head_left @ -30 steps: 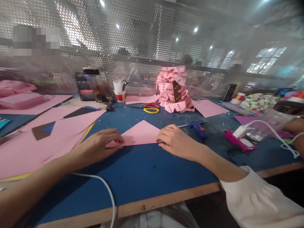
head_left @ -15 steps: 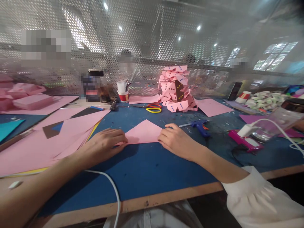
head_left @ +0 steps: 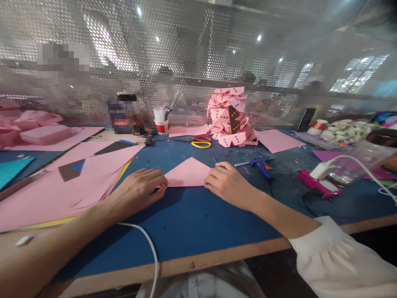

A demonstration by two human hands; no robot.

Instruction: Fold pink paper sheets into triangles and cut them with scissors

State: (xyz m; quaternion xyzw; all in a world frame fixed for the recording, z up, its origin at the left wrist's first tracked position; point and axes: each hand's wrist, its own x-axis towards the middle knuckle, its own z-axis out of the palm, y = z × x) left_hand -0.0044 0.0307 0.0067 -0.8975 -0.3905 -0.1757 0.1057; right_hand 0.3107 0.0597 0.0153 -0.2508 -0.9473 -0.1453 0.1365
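A pink sheet of paper (head_left: 188,173), folded to a triangle with its point away from me, lies on the blue table mat (head_left: 192,223). My left hand (head_left: 144,186) grips its left corner between thumb and fingers. At the right corner my right hand (head_left: 225,184) has its fingers closed on the paper, the index finger bent above the others. The paper's two side corners are hidden under the fingers.
Scissors (head_left: 201,142) and a blue glue gun (head_left: 262,166) lie beyond the hands. Behind stands a pile of folded pink pieces (head_left: 231,118). Large pink sheets (head_left: 93,182) are at the left, a magenta power strip (head_left: 321,185) at the right. A white cable (head_left: 149,240) crosses the front edge.
Both hands keep hold of the triangle's corners, with only a slight shift of the fingers. The view has moved very slightly.
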